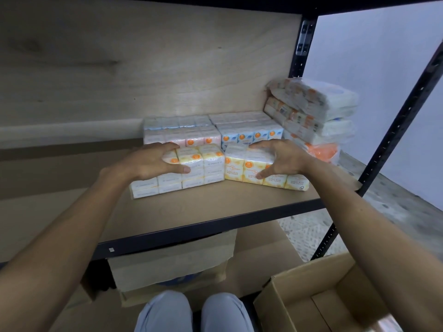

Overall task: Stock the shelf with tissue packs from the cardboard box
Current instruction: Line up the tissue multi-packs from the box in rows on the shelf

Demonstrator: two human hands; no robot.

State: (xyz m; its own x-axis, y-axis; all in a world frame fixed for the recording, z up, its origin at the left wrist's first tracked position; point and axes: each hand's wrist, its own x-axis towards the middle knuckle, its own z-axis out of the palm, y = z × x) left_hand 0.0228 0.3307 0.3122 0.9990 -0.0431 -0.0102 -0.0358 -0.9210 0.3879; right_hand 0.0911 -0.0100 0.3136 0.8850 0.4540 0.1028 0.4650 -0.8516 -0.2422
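Two yellow tissue packs lie side by side on the brown shelf board [215,209]. My left hand [153,161] grips the left yellow pack [203,168], fingers over its top and thumb on its front. My right hand [280,159] grips the right yellow pack [242,168] the same way. Behind them stand a pink pack [184,135] and a blue pack [249,133]. The open cardboard box [299,305] sits on the floor at the lower right; its visible inside looks bare.
A stack of several wrapped tissue bundles [316,116] leans in the shelf's right back corner by the black upright [299,51]. Another black post [393,140] runs along the right. Taped cardboard boxes [172,267] fill the space under the shelf. My knees [194,312] are at the bottom.
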